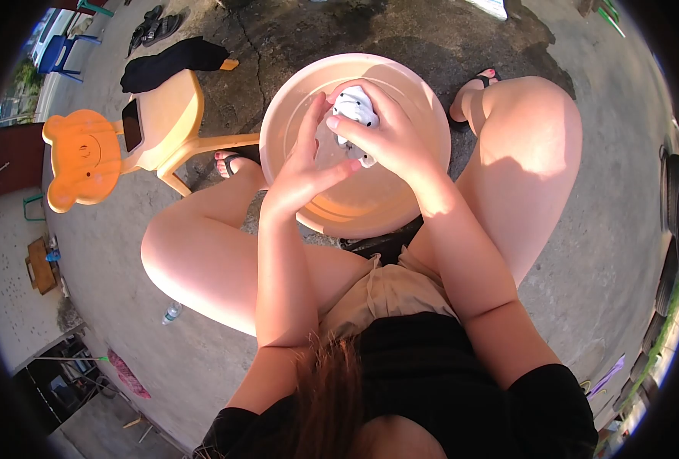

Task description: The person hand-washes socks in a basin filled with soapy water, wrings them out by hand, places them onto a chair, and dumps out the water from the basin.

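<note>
A white cloth item with dark spots (354,107), wet-looking and bunched up, is held over a pink basin (278,99). My right hand (389,134) is closed around it, with the thumb across its front. Part of the cloth hangs below that thumb. My left hand (301,172) is beside it, fingers stretched and spread, with its thumb tip close to the cloth's lower end. Whether that thumb touches the cloth I cannot tell. Shallow water (354,203) appears to lie in the basin, between my knees.
To the left stands a yellow chair (175,115) with an orange bear-shaped back (87,161). A black garment (175,65) and a dark flat object (132,125) lie on it. Dark sandals (156,29) sit beyond. A plastic bottle (172,312) lies on the concrete floor; tyres (672,191) line the right.
</note>
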Demonstrator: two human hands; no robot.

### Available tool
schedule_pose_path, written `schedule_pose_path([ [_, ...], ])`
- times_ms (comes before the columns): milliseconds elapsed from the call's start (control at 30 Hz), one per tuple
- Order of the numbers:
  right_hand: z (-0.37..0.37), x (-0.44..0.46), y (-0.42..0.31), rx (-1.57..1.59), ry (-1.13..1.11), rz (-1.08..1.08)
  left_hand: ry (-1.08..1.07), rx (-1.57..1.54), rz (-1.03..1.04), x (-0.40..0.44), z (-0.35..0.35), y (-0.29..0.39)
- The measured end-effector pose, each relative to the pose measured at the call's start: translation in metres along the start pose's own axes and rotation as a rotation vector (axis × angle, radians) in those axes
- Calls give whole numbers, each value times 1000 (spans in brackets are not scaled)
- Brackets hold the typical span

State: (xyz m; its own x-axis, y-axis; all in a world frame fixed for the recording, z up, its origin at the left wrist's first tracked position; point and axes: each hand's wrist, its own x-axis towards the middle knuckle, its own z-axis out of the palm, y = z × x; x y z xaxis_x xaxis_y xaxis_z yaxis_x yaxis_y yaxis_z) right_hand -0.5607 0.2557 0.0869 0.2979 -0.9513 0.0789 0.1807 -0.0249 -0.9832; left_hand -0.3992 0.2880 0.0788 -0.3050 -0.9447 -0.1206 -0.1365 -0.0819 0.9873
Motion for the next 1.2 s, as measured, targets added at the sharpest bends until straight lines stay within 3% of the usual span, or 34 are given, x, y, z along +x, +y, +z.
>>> schedule_pose_path([
  [67, 8, -3, -6, 50, -17, 80, -35, -44, -59, 2, 10, -4],
  [200, 15, -2, 16, -6, 30, -34, 48, -67, -159, 3, 24, -9],
  [267, 13, -3, 14, -321, 8, -266, 5, -133, -213, 4, 31, 2],
  [300, 12, -3, 10, -479, -4, -381, 74, -198, -99, 1, 38, -8],
  [400, 9, -8, -5, -468, -58, -293, 143, -195, -48, 2, 47, -19],
  [500, 5, -6, 0, -286, -131, -207, 102, -223, -157, 2, 48, -9],
  [600, 4, -5, -4, 180, -136, 124, 54, -101, -171, 10, 49, -8],
  [767, 6, 0, 4, 301, 122, 228, 262, 170, -170, 15, 68, -13],
  [867, 2, -1, 6, 495, 186, 337, 263, 260, -121, 16, 72, -32],
  [1067, 1, -3, 1, 596, 229, 360, 259, 561, -263, 13, 76, -15],
  [1200, 2, -5, 1, 623, 246, 340, 267, 631, -211, 11, 76, -19],
])
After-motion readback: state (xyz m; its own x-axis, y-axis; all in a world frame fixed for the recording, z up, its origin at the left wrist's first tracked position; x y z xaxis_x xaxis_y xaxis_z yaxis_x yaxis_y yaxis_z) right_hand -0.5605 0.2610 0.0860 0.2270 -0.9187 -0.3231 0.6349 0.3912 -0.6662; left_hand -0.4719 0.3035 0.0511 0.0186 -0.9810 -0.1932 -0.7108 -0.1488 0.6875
